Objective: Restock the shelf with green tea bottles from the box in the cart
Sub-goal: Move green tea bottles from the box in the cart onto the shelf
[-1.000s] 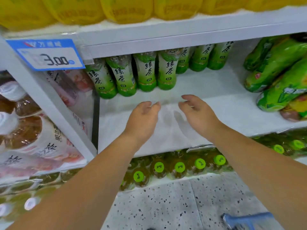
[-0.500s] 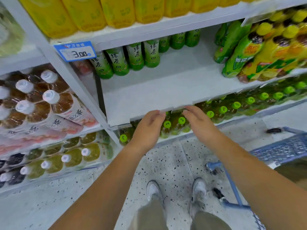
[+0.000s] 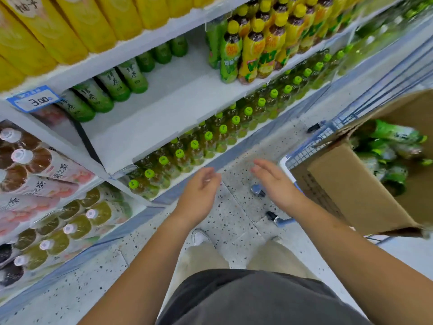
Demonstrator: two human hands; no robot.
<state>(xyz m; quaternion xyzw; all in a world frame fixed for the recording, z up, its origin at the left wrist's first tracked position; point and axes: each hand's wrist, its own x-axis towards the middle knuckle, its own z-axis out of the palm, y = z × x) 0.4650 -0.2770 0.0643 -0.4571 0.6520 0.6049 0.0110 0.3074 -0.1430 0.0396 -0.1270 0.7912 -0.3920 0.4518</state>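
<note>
A row of green tea bottles (image 3: pixel 112 86) with green labels stands along the back of a white shelf (image 3: pixel 164 116), whose front part is bare. At the right, an open cardboard box (image 3: pixel 356 186) sits in a blue wire cart (image 3: pixel 304 153) and holds several green tea bottles (image 3: pixel 396 134) lying loose. My left hand (image 3: pixel 199 195) and my right hand (image 3: pixel 274 181) hang over the speckled floor, in front of the shelves and left of the box. Both hands hold nothing and their fingers are apart.
Yellow bottles fill the shelf above. Yellow-and-green juice bottles (image 3: pixel 248 48) stand at the right of the tea shelf. Green-capped bottles (image 3: pixel 206 139) line the shelf below. Peach tea bottles (image 3: pixel 35 165) fill the left bay. My shoes and legs (image 3: pixel 201 238) stand on the floor.
My hands have pulled back from the shelf and dropped over the floor. The view has swung right and down, so the cart with the box has come into sight.
</note>
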